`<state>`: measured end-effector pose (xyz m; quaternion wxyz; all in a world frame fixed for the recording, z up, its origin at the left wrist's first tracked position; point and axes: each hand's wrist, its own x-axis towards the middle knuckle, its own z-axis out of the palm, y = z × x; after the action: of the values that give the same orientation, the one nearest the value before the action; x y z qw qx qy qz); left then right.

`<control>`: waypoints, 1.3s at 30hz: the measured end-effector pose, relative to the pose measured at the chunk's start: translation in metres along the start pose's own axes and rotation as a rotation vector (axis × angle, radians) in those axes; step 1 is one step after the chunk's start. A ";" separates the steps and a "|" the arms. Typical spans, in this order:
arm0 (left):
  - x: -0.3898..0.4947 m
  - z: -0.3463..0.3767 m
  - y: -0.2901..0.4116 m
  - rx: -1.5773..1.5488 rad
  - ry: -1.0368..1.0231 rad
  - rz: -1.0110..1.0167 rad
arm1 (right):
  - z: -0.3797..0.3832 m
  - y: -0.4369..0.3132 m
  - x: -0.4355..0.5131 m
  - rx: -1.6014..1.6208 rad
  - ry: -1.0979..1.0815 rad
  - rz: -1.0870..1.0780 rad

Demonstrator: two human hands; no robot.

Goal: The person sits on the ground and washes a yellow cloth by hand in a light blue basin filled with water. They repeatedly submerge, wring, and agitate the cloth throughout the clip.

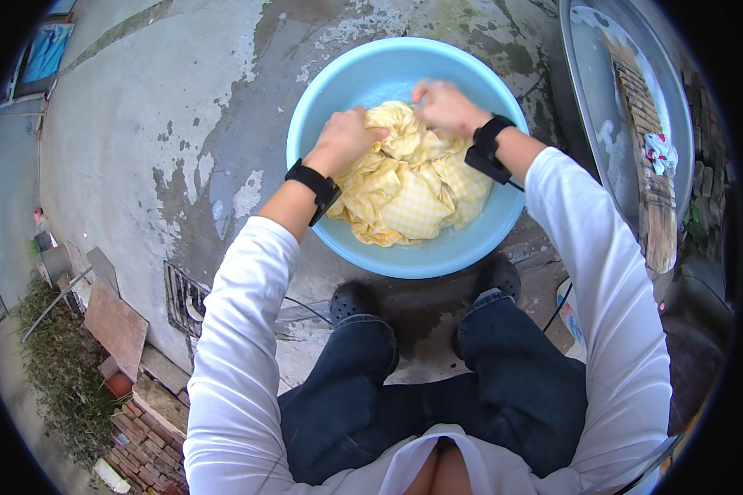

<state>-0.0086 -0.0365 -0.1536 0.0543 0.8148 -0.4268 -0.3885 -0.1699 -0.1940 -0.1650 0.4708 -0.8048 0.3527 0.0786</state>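
A light blue plastic basin (pixel 408 267) stands on the ground in front of my feet, with some water in its bottom. In it lies a crumpled heap of wet yellow-and-white checked fabric (pixel 416 201). My left hand (pixel 347 136) grips a bunched fold on the heap's upper left, its thumb pressed over the cloth. At the heap's upper right is my right hand (pixel 449 106), fingers curled and blurred. Whether cloth is pinched in those fingers I cannot make out. Both wrists wear black straps with small devices.
At right, a large metal tub (pixel 585 93) holds sudsy water and a wooden washboard (pixel 647 136), with a small patterned cloth (pixel 660 153) on the board. A drain grate (pixel 182 300) lies left of my feet. Bricks (pixel 152 442) and plants (pixel 56 371) occupy the lower left.
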 end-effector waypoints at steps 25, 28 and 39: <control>0.002 0.051 0.009 0.357 0.180 0.000 | 0.056 0.002 0.007 -0.860 -0.014 -0.300; 0.015 0.035 0.001 -0.483 0.237 0.057 | 0.047 -0.007 0.018 -0.606 0.129 -0.143; -0.030 -0.002 0.016 -1.939 -0.508 0.015 | 0.060 -0.076 -0.078 0.048 0.612 -0.746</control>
<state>-0.0279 -0.0244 -0.1280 0.6047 0.3089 0.0702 -0.7307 -0.1660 -0.0832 -0.1084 0.3599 -0.8515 0.1642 -0.3442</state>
